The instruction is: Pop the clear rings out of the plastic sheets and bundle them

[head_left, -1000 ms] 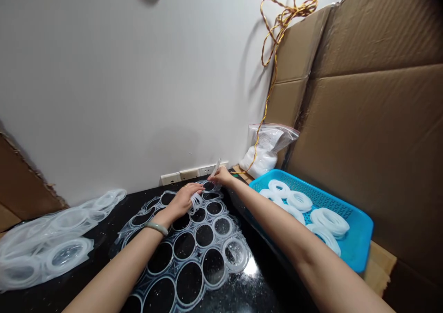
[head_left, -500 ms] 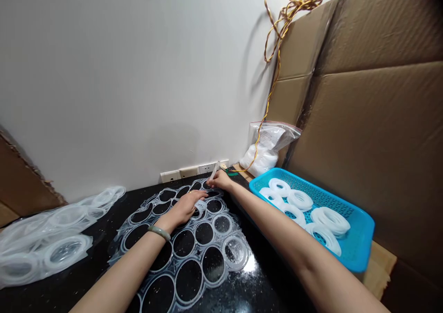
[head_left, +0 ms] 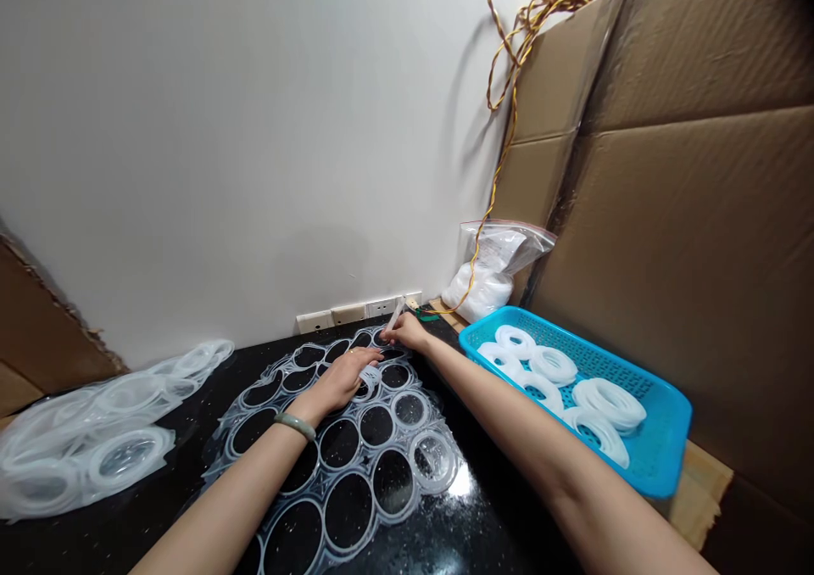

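Two bare hands worked at the far end of a black speckled worktop (head_left: 489, 533). Its back edge met the wall below a row of wall sockets (head_left: 362, 310), and its right edge dropped away just beside a bright blue plastic tray (head_left: 661, 422). Black worktop showed between the hands and that right edge.

On the worktop lay a translucent silicone sheet (head_left: 267, 397), a thin, glossy web punched with round holes, with several rings (head_left: 432, 460) still seated in it. The left hand (head_left: 337, 384) lay palm-down on the sheet, its grip loosely open, and a small curl of ring (head_left: 370, 379) stood just beside the fingers. A pale bangle (head_left: 296, 427) circled that wrist. The right hand (head_left: 407, 331) pinched a slim pale strip (head_left: 395, 314) tightly at the sheet's far end; its exact kind was too small to tell.

Left of the sheet on the worktop sprawled a heap of clear, overlapping rings (head_left: 108, 460). Coils of white rings (head_left: 607, 405) filled the tray. Behind the tray stood a zip bag of white material (head_left: 489, 261), with a twisted yellow cord (head_left: 515, 75) against corrugated cardboard (head_left: 674, 219).
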Tool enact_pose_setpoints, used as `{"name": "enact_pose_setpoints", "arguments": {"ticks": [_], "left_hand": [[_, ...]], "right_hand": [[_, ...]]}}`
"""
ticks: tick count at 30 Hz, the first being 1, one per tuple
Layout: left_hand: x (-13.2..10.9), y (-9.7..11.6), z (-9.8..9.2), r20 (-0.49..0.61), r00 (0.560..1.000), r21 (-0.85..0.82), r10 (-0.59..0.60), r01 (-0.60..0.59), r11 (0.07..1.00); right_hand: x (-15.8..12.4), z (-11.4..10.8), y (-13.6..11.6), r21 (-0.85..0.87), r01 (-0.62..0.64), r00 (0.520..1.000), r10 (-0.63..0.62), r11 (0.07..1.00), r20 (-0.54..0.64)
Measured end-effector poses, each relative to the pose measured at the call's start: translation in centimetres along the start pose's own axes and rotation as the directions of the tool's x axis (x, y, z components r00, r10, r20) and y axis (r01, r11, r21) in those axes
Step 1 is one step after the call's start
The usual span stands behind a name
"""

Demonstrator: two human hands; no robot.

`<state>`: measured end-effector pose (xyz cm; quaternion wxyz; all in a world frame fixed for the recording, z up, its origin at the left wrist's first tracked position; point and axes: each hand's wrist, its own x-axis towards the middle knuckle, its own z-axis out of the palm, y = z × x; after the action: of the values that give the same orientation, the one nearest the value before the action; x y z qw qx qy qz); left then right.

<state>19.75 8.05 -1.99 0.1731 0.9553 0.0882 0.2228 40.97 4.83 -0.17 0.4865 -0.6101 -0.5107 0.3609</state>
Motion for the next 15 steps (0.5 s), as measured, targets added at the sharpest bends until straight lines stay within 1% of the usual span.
{"name": "enact_pose_setpoints", "arguments": {"ticks": [5, 9, 15], "left_hand": [[-0.05, 0.36, -0.25, 0.012, 1.000, 0.009, 0.012, -0.012, 1.000], [-0.08, 0.27, -0.25, 0.023, 1.000, 0.013, 0.019, -0.019, 1.000], [-0.02, 0.55, -0.25, 0.021, 1.000, 0.008, -0.004, 0.004, 1.000]], "right_hand": [[-0.10, 0.08, 0.22, 0.017, 0.005, 1.000, -0.005, 1.000, 0.003], [-0.05, 0.16, 0.34, 0.015, 0.006, 1.000, -0.006, 1.000, 0.007], [-0.29, 0.00, 0.26, 0.033, 0.014, 1.000, -0.014, 0.999, -0.008]]}}
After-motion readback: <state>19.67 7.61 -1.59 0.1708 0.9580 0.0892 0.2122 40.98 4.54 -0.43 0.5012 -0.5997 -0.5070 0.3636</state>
